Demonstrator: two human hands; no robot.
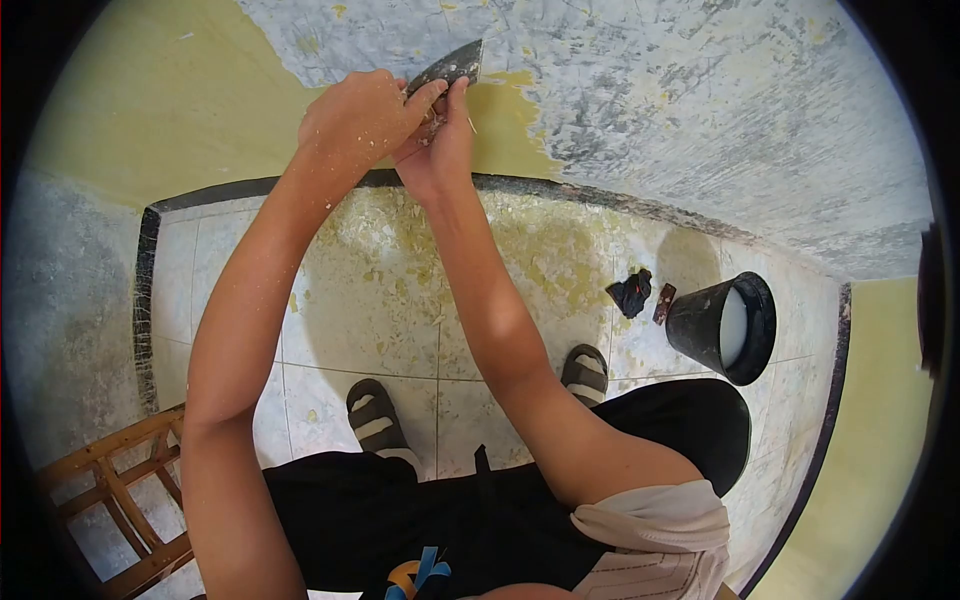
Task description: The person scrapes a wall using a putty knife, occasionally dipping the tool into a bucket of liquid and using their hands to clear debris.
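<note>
Both hands, left (pixel 355 118) and right (pixel 447 155), grasp one dark blade (pixel 447 68) at the far wall (pixel 620 90). It looks light and stiff, likely slippery with crumbs, best held by its broad body, off the edges. Right, on the floor (pixel 400 350): one bucket (pixel 697 325), one crumpled black cloth (pixel 632 293), one small block (pixel 664 304). Nearer are two sandals (pixel 376 412).

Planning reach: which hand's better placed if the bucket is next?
Right, likely: the right hand is nearer the bucket; the left hand would reach across. Both touch the dark blade.
</note>
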